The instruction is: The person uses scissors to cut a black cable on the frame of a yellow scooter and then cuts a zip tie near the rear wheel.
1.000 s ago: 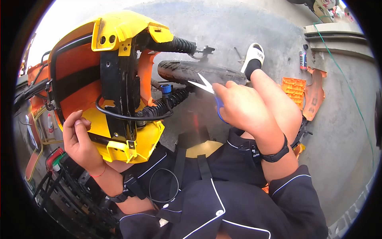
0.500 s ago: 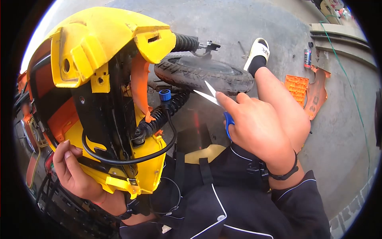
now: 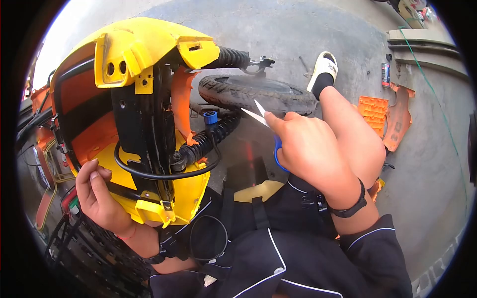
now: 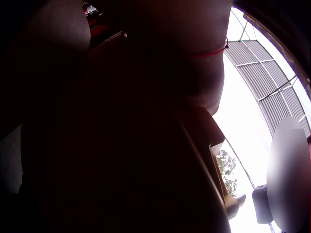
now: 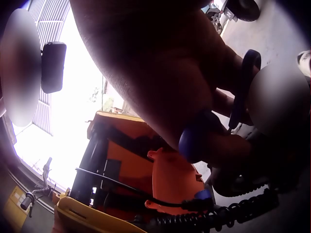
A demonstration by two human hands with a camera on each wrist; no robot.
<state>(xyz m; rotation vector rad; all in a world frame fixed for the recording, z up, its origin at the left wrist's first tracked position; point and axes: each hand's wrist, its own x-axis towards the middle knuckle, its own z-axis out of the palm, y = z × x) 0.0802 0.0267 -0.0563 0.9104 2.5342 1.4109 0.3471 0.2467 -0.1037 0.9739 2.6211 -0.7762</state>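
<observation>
In the head view, the right hand (image 3: 315, 154) grips scissors (image 3: 255, 117) by their blue handles, with the blades apart and pointing at the tyre (image 3: 253, 94). The right wrist view shows a blue handle loop (image 5: 249, 68) at the fingers of that hand (image 5: 160, 73). The left hand (image 3: 102, 198) is beside the lower left of a yellow housing (image 3: 144, 37), its fingers loosely bent and the thumb near them; no held object shows. A black cable (image 3: 164, 175) curves across the housing's black frame (image 3: 144, 119). The left wrist view is mostly dark.
Right of the tyre are a slippered foot (image 3: 325, 69) and a bare knee. Farther right on the floor lie orange panels (image 3: 372, 114) and a can (image 3: 385, 74). A black spring (image 3: 211, 136) with a blue cap stands between housing and tyre. A green line (image 3: 432, 89) crosses the floor.
The yellow housing loomed larger and nearer half a second ago and now sits farther back, leaving more of its inside in sight. The right hand still grips the scissors.
</observation>
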